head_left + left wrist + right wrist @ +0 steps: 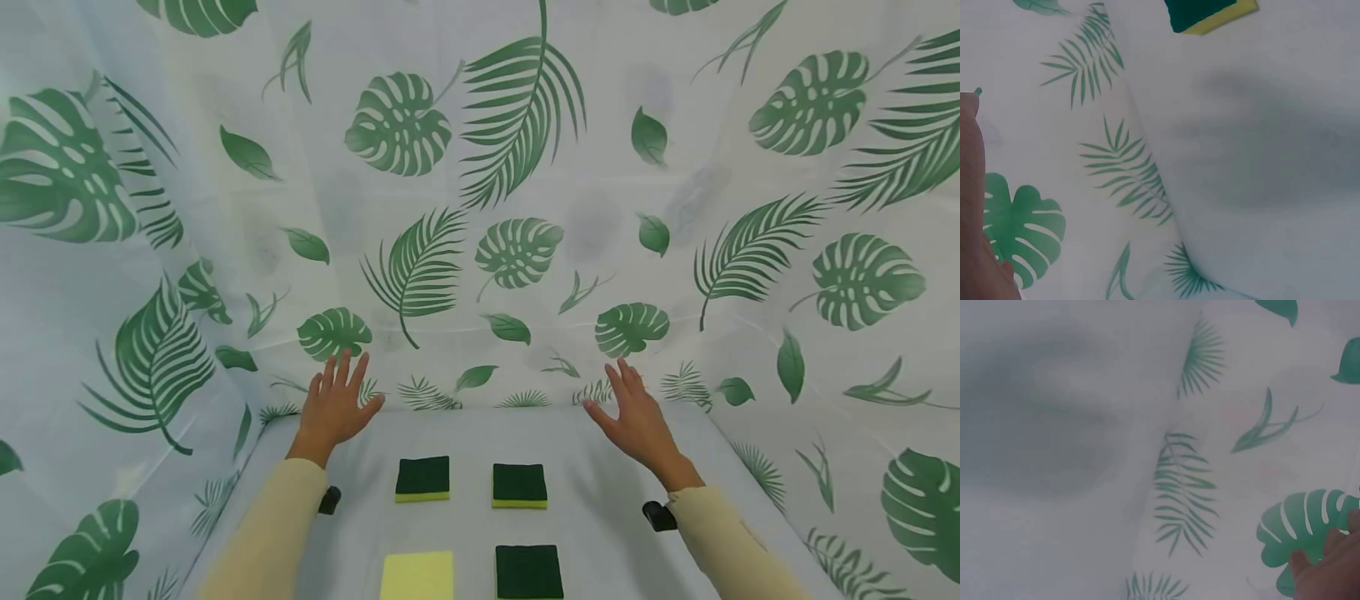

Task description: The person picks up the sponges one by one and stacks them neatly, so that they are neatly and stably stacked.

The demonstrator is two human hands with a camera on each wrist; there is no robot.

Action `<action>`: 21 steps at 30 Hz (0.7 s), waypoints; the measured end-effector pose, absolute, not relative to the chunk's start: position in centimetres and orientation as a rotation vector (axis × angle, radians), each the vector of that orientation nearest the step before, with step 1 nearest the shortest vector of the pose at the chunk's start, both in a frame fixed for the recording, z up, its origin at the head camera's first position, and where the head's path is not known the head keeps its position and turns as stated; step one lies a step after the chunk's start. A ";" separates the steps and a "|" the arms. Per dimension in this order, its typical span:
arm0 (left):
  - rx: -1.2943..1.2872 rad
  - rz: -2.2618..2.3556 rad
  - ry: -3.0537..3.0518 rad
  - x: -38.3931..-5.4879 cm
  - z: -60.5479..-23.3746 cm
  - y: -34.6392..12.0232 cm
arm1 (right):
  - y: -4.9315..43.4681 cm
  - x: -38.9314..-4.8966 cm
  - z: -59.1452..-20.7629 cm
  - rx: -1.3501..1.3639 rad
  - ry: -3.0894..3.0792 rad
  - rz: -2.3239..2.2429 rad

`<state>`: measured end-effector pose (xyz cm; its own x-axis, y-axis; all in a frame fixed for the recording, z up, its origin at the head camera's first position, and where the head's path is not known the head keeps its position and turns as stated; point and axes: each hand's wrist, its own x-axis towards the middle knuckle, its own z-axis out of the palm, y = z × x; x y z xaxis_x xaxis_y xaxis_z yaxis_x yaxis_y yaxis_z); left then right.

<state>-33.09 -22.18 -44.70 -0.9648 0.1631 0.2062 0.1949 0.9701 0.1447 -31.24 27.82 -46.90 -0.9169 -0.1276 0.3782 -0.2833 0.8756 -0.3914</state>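
over the white table (468, 529), at left, a person's left hand (335, 407) hovers, fingers spread wide. between the hands, on the table, a yellow-topped sponge (417, 575) lies in front of a green-topped sponge (422, 477); to their right, a third sponge (519, 483) lies behind a fourth sponge (528, 571), both dark green on top. at right, the right hand (637, 423) hovers, fingers extended, thumb held apart.

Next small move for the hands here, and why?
Probably lower the left hand toward the back-left green-topped sponge: that hand is open and empty, raised off the white table, and that sponge looks nearest to it in the head view.
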 end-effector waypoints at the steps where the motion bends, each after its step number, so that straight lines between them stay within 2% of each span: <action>1: -0.271 -0.255 -2.914 -33.1 -44.8 -22.2 | 27.8 -31.0 -47.2 0.310 -2.705 0.661; 21: -0.270 -0.326 -2.878 -33.5 -46.6 -22.0 | 25.5 -26.0 -53.3 0.352 -2.743 1.017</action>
<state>-33.52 -22.04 -46.57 -0.9562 0.1551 0.2483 0.2067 0.9583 0.1974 -26.00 25.53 -53.29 -0.9528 -0.1533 0.2620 -0.2871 0.7356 -0.6135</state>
